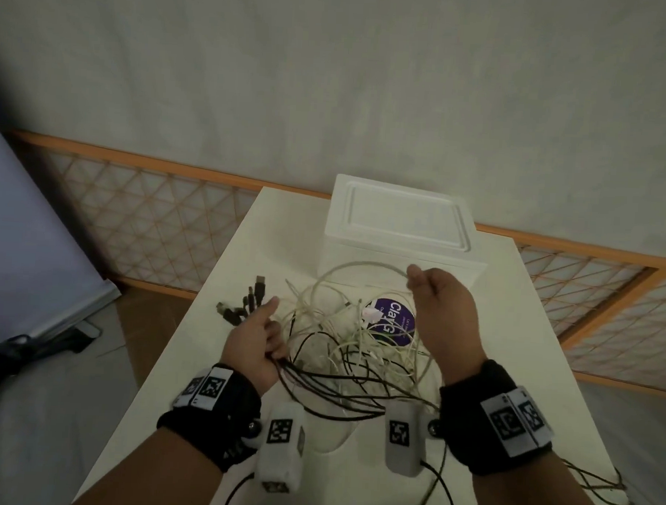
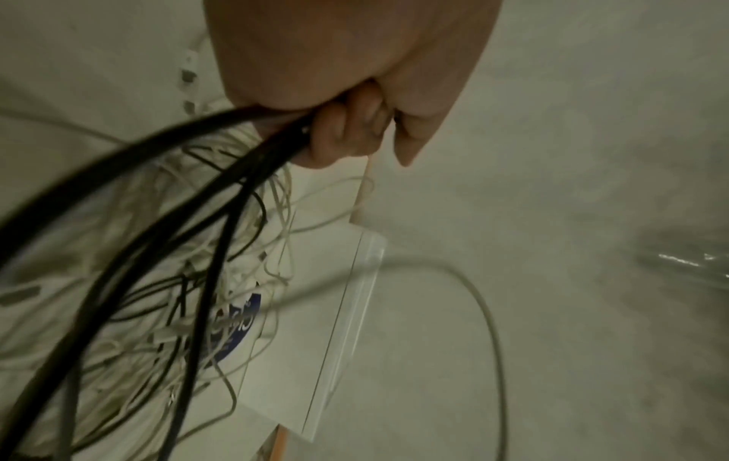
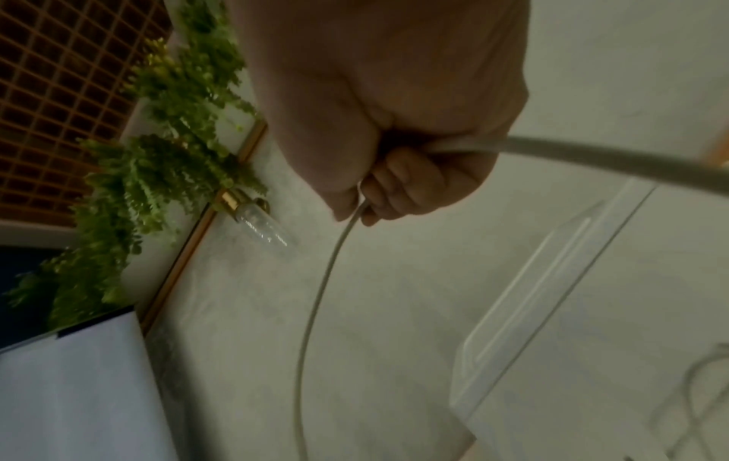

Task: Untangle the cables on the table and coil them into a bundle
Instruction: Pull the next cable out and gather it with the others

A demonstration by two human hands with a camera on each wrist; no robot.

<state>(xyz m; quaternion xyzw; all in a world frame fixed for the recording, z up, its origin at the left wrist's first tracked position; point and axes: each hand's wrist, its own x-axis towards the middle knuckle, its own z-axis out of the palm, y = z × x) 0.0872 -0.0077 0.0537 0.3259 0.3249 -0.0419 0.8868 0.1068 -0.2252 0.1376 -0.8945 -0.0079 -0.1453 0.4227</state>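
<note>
A tangle of white cables (image 1: 358,331) and black cables (image 1: 340,384) lies on the white table (image 1: 187,360) between my hands. My left hand (image 1: 259,335) grips a bunch of black cables (image 2: 221,174), fingers curled round them, forefinger pointing out. Their dark plugs (image 1: 244,299) fan out on the table beyond that hand. My right hand (image 1: 437,296) is lifted above the pile and pinches a white cable (image 1: 361,266) that arches to the left. In the right wrist view the fingers (image 3: 398,190) curl round this white cable (image 3: 315,305).
A white foam box (image 1: 398,225) stands at the table's far end, with a round purple label (image 1: 393,321) on its front behind the cables. A wooden lattice screen (image 1: 144,219) runs behind the table. More black cable (image 1: 597,482) trails off the table's near right edge.
</note>
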